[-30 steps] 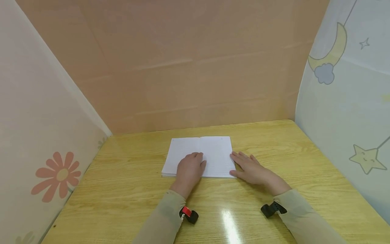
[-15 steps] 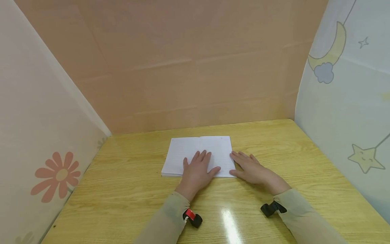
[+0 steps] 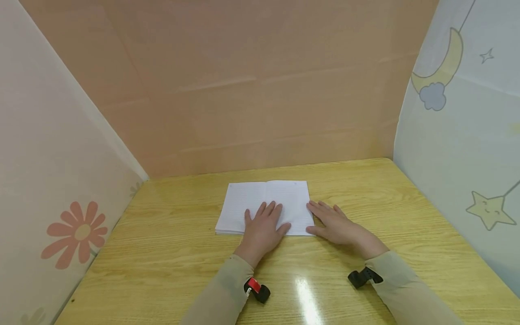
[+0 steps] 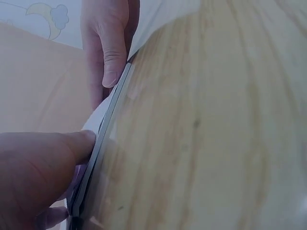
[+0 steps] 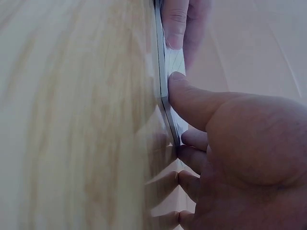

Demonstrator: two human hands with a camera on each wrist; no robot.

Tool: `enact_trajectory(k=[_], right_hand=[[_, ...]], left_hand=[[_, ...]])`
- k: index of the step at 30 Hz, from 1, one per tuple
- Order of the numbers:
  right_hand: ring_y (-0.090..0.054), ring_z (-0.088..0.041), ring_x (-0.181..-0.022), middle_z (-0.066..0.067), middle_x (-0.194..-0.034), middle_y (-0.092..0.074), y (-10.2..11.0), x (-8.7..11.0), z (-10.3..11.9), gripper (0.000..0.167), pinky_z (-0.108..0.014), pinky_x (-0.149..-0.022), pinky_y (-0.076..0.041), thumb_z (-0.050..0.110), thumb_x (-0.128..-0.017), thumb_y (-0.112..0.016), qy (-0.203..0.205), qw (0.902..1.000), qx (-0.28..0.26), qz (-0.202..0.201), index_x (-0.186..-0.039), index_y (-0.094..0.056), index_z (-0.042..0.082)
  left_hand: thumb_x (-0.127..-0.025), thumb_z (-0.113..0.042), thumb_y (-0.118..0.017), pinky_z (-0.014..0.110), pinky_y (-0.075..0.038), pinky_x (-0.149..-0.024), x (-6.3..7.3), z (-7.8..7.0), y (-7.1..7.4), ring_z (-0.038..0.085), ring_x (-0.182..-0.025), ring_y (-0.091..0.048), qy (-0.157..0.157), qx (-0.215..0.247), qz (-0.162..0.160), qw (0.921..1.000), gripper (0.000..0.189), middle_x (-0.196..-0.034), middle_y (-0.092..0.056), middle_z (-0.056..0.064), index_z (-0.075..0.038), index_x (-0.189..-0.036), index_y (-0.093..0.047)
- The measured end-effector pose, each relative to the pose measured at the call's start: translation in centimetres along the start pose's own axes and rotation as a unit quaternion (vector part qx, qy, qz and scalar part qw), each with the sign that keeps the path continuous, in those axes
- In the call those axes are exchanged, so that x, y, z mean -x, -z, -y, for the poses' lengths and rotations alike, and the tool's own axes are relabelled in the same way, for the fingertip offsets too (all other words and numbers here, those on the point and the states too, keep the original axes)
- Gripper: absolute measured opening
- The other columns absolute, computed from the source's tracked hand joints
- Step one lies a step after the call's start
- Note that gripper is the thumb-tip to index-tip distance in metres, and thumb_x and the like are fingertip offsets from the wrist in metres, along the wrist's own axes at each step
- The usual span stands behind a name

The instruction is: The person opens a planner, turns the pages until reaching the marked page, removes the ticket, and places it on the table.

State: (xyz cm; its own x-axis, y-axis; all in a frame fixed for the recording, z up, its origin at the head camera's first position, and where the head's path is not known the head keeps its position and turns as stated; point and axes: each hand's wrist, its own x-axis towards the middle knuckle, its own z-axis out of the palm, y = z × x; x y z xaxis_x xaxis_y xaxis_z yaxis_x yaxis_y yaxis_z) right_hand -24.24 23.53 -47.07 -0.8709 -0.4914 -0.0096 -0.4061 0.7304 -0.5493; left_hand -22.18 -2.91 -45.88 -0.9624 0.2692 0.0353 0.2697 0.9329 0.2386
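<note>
An open notebook [image 3: 243, 203] with white ruled pages lies flat on the wooden table. My left hand [image 3: 262, 230] rests on it near the middle fold, fingers spread and straight, thumb out over the right page. At the right edge, my right hand [image 3: 335, 225] lies with its thumb and fingertips on the page margin, the other fingers reaching the table. In the left wrist view the notebook's thin edge [image 4: 103, 136] runs between both hands. The right wrist view shows the right thumb [image 5: 192, 98] on the page, with some fingertips on the tabletop beside the corner.
The glossy wooden table [image 3: 162, 271] extends around the notebook. A plain tan sheet [image 3: 260, 90] stands behind it. Printed panels flank the sides, one with a flower [image 3: 83, 232], the other with a moon [image 3: 443, 67]. A black wrist strap [image 3: 365, 277] sits on the right sleeve.
One second ago my left hand had its fingers bunched near the fold; it has since spread flat and shifted slightly right. The right hand and the notebook have stayed in place.
</note>
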Motion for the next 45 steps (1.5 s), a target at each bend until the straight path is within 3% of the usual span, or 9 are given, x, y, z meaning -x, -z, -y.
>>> enact_trajectory(k=[7, 13, 18, 22, 26, 30, 37, 42, 45], right_hand=[[-0.02, -0.05, -0.164, -0.021, -0.177, -0.032, -0.2, -0.1, -0.3, 0.091, -0.072, -0.129, -0.001, 0.054, -0.108, -0.068, 0.005, 1.0, 0.002, -0.005, -0.171, -0.034, 0.0], [-0.02, -0.051, -0.164, -0.021, -0.177, -0.032, -0.2, -0.1, -0.5, 0.091, -0.072, -0.129, -0.001, 0.055, -0.107, -0.068, 0.007, 1.0, -0.001, -0.005, -0.171, -0.034, 0.0], [-0.02, -0.052, -0.164, -0.023, -0.176, -0.032, -0.2, 0.0, -0.3, 0.091, -0.073, -0.128, -0.001, 0.057, -0.107, -0.067, 0.007, 0.9999, 0.0, -0.008, -0.17, -0.036, -0.001], [-0.02, -0.054, -0.163, -0.025, -0.176, -0.031, 0.0, 0.2, 0.3, 0.091, -0.074, -0.128, -0.003, 0.058, -0.108, -0.066, 0.011, 0.9999, -0.003, -0.007, -0.17, -0.036, -0.001], [-0.02, -0.056, -0.162, -0.028, -0.176, -0.031, 0.8, 0.6, 1.4, 0.089, -0.076, -0.127, -0.004, 0.055, -0.108, -0.066, 0.018, 0.9998, -0.011, -0.001, -0.169, -0.037, -0.002], [-0.021, -0.057, -0.161, -0.03, -0.175, -0.031, 1.2, 1.0, 2.1, 0.087, -0.077, -0.126, -0.004, 0.052, -0.109, -0.065, 0.02, 0.9997, -0.014, 0.003, -0.169, -0.036, -0.004], [-0.019, -0.056, -0.162, -0.03, -0.176, -0.028, 1.1, 0.9, 1.8, 0.086, -0.075, -0.127, -0.002, 0.05, -0.11, -0.066, 0.011, 0.9998, -0.013, 0.007, -0.169, -0.034, -0.005], [-0.017, -0.054, -0.164, -0.028, -0.177, -0.026, 1.7, 1.2, 3.0, 0.084, -0.074, -0.128, -0.001, 0.043, -0.11, -0.068, -0.008, 0.9998, -0.007, 0.018, -0.17, -0.033, -0.006], [-0.017, -0.053, -0.164, -0.027, -0.177, -0.026, 1.7, 1.2, 3.3, 0.082, -0.073, -0.129, -0.001, 0.04, -0.111, -0.068, -0.014, 0.9997, -0.002, 0.02, -0.17, -0.032, -0.006]], left_hand=[[-0.115, -0.046, -0.058, 0.076, -0.021, -0.126, 0.0, 0.2, -0.2, 0.031, -0.162, -0.038, 0.002, 0.005, -0.024, 0.9997, 0.062, -0.173, -0.046, 0.002, -0.023, -0.171, -0.045], [-0.115, -0.04, -0.06, 0.075, -0.023, -0.126, -0.2, 0.5, -0.2, 0.03, -0.158, -0.044, -0.001, 0.021, -0.04, 0.999, 0.068, -0.171, -0.049, 0.0, -0.026, -0.176, -0.033], [-0.115, -0.033, -0.062, 0.072, -0.029, -0.125, -0.3, 0.9, -0.1, 0.032, -0.153, -0.051, -0.006, 0.029, -0.058, 0.9979, 0.073, -0.167, -0.053, 0.007, -0.035, -0.177, -0.025], [-0.114, -0.026, -0.065, 0.066, -0.04, -0.12, -0.2, 1.3, 0.1, 0.034, -0.147, -0.057, -0.022, 0.028, -0.093, 0.995, 0.067, -0.163, -0.056, 0.014, -0.041, -0.173, -0.037], [-0.111, -0.022, -0.07, 0.062, -0.047, -0.115, -0.1, 2.0, 0.2, 0.039, -0.142, -0.06, -0.038, 0.034, -0.124, 0.9909, 0.052, -0.162, -0.055, 0.02, -0.035, -0.16, -0.06], [-0.108, -0.026, -0.075, 0.062, -0.044, -0.118, -0.2, 2.6, 0.3, 0.044, -0.146, -0.054, -0.022, 0.056, -0.117, 0.9913, 0.049, -0.169, -0.044, 0.024, -0.029, -0.157, -0.065], [-0.097, -0.035, -0.088, 0.066, -0.043, -0.117, -0.2, 3.5, 1.0, 0.051, -0.15, -0.045, 0.015, 0.058, -0.115, 0.9915, 0.074, -0.178, -0.021, 0.027, -0.025, -0.164, -0.057], [-0.092, -0.045, -0.092, 0.067, -0.035, -0.124, -0.2, 3.8, 1.6, 0.049, -0.163, -0.022, 0.044, 0.04, -0.113, 0.9918, 0.094, -0.183, -0.001, 0.023, -0.026, -0.171, -0.045], [-0.093, -0.041, -0.091, 0.07, -0.028, -0.126, -0.3, 4.2, 1.8, 0.048, -0.167, -0.011, 0.052, 0.014, -0.13, 0.99, 0.096, -0.183, 0.001, 0.023, -0.027, -0.173, -0.04]])
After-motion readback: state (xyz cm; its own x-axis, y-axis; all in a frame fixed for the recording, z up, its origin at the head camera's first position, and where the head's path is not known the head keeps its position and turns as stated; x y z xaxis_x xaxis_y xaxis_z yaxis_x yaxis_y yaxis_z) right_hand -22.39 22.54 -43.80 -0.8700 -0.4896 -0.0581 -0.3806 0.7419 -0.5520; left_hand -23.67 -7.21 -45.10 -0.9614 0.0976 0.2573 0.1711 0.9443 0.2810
